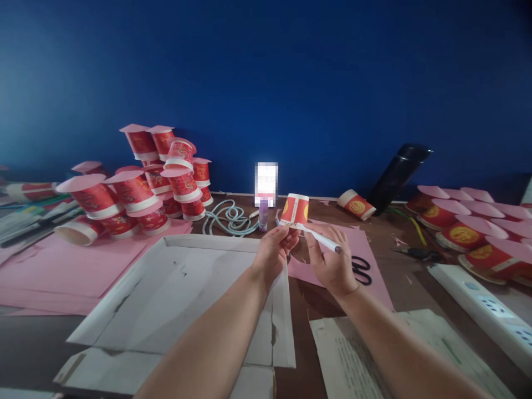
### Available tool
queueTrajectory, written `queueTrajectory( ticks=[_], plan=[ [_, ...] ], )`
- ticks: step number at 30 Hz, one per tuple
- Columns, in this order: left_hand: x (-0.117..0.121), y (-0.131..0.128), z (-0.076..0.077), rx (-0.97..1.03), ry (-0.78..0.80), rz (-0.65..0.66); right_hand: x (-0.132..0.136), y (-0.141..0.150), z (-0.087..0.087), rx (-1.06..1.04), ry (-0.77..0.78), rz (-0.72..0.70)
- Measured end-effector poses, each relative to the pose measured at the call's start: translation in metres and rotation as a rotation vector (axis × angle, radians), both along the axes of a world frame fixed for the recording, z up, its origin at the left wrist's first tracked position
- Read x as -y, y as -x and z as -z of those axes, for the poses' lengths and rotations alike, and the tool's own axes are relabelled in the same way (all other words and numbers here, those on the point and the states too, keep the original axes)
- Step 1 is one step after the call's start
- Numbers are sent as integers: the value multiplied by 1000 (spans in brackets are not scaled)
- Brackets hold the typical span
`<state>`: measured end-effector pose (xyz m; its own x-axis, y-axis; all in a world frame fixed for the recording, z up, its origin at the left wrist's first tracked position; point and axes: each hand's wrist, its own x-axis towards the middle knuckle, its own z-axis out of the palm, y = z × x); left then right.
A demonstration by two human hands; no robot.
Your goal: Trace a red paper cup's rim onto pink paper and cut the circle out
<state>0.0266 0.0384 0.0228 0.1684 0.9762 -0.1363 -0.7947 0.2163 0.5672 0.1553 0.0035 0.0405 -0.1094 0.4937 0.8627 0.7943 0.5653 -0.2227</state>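
Note:
A red and white paper cup (296,209) with yellow emblems is held up over the table, its white-banded end toward me. The fingers of my left hand (277,246) close on the lower edge of that cup. My right hand (332,257) grips a white marker (326,240) with a dark end, slanting toward the cup's lower edge. Whether the marker's tip touches the cup, I cannot tell. Pink paper (366,244) lies below my right hand, and black scissor handles (361,270) rest on it, the blades hidden.
Stacked red cups with pink paper tops (137,194) stand at left; more cups (461,233) are at right. An open white cardboard box (174,299) lies in front. Also around: coiled cable (233,216), purple glue stick (263,216), tilted black flask (399,174), power strip (477,305).

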Motion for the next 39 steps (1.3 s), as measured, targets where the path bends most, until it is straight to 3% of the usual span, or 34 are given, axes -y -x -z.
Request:
queueTrajectory(
  ticks=[39],
  plan=[
    [-2, 1, 5, -6, -7, 6, -2, 1, 2, 12, 12, 32]
  ],
)
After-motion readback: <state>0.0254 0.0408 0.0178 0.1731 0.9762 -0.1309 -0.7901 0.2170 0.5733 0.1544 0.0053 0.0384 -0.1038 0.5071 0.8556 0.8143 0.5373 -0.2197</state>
